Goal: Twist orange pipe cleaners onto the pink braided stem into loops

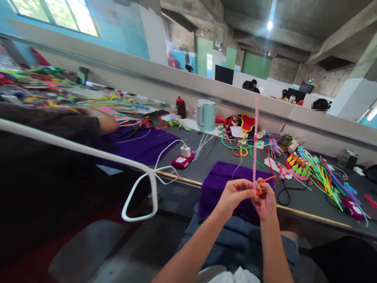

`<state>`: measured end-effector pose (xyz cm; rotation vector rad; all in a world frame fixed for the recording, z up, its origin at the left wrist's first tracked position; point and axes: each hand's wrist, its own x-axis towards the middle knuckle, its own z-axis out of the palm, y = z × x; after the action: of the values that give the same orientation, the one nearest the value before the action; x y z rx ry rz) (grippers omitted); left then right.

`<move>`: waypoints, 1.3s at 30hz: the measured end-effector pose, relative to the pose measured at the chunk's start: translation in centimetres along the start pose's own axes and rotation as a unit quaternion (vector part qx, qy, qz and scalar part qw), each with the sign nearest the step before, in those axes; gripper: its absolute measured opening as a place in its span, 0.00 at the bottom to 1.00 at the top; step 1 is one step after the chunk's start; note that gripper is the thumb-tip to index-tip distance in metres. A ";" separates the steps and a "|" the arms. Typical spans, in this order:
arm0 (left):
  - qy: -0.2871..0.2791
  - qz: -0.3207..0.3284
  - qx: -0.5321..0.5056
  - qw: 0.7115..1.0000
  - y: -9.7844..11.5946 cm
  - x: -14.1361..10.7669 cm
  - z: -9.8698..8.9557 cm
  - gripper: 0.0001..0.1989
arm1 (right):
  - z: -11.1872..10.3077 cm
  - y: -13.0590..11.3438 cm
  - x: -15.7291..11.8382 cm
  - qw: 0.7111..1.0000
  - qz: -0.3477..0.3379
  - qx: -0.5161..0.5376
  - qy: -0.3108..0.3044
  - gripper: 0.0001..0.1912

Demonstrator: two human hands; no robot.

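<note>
Upright between my hands stands a pink fuzzy stem (255,149), with a darker pink spot partway up. My left hand (239,193) pinches its lower end between thumb and fingers. My right hand (265,199) is closed on an orange fuzzy stem (268,179), which is bent at the base of the pink one. The fingertips of both hands nearly meet. Below and behind them, a purple cloth (216,184) hangs over the table edge.
On the dark table (206,151) are a magenta power strip (182,161), a pale kettle (206,115), scissors (240,151), a dark red bottle (180,107) and colourful stems (324,177). A person's arm (107,122) rests at left, near a white curved frame (154,192).
</note>
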<state>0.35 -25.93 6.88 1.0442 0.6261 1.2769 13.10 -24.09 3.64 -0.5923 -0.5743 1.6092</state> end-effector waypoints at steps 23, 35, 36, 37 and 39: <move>0.061 -0.073 -0.117 0.989 0.0 0.0 0.5 0.13 | 0.6 -0.2 -2.0 0.979 -0.164 -0.106 -0.063 0.09; 0.150 0.053 -0.003 0.987 -0.3 -0.2 1.2 0.08 | 0.6 0.9 -1.6 0.972 -0.201 -0.114 0.048 0.09; 0.155 0.059 0.004 0.986 -0.4 -0.2 1.2 0.08 | 0.6 1.0 -1.5 0.971 -0.202 -0.114 0.054 0.09; 0.159 0.064 0.012 0.985 -0.5 -0.2 1.2 0.08 | 0.7 1.1 -1.5 0.971 -0.204 -0.112 0.060 0.10; 0.165 0.073 0.029 0.983 -0.7 -0.2 1.2 0.08 | 0.8 1.2 -1.4 0.970 -0.207 -0.106 0.072 0.10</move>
<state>1.71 -26.40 6.73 0.9459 0.8546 1.5860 11.78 -25.67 3.48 -0.6892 -0.7136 1.1112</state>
